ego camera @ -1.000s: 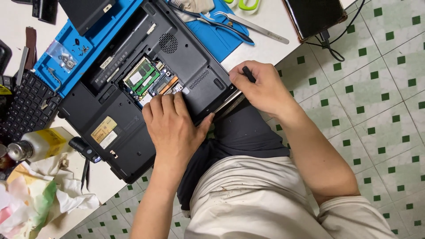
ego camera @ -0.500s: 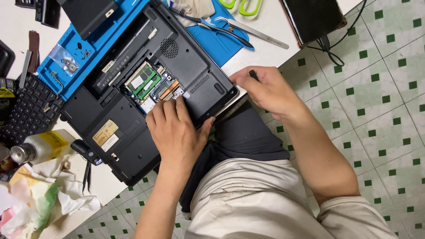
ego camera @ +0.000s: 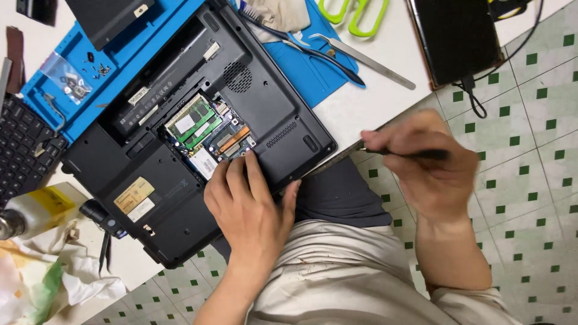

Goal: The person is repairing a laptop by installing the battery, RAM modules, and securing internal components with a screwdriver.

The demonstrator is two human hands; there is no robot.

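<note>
A black laptop (ego camera: 174, 204) lies upside down on a white table, partly on a blue work mat (ego camera: 313, 72). Its bottom hatch is off, showing green memory boards (ego camera: 194, 123) and a small card. My left hand (ego camera: 247, 204) rests flat on the laptop's underside, fingertips at the edge of the opened bay. My right hand (ego camera: 424, 165), blurred, is off the table's edge to the right of the laptop and holds a thin dark tool (ego camera: 415, 154) pointing left.
Metal tweezers (ego camera: 364, 60), a dark-handled tool and green-handled scissors (ego camera: 352, 13) lie at the back. A dark tablet (ego camera: 454, 39) with a cable sits back right. Left: a keyboard (ego camera: 21, 147), small screws in a bag, a yellow-labelled bottle (ego camera: 36, 207), crumpled cloth.
My right hand has pulled away from the laptop's right corner, moving right with the tool. The left hand stays pressed on the laptop.
</note>
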